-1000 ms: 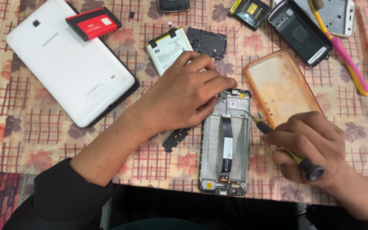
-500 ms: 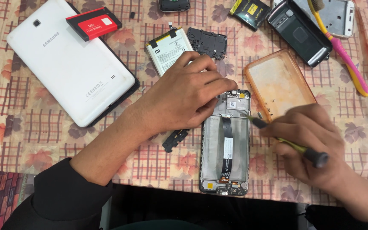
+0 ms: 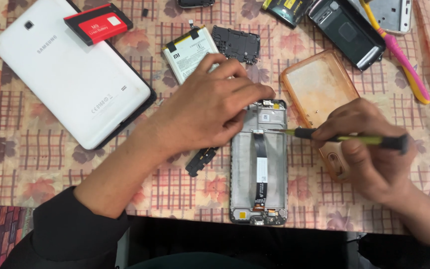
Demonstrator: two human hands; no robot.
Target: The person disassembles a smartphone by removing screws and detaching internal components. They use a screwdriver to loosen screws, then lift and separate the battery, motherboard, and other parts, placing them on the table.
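Swinging flatter since a second ago, the green screwdriver (image 3: 344,137) in the closed right hand (image 3: 369,149) is now pointing left into the opened phone frame (image 3: 259,164) on the bench (image 3: 51,174). Left hand (image 3: 210,107) is pressing the frame's top, fingers bent; steady pressure should be keeping the tip seated.

Tablet (image 3: 70,74) left – opened phone (image 3: 258,164) centre – case (image 3: 319,87) right, battery (image 3: 191,52) behind.

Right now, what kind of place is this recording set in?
Probably a phone repair bench, perhaps informal: the table has a patterned cloth. The left hand steadies an opened phone frame while the right hand works a screwdriver. A loose battery and white tablet lie nearby.
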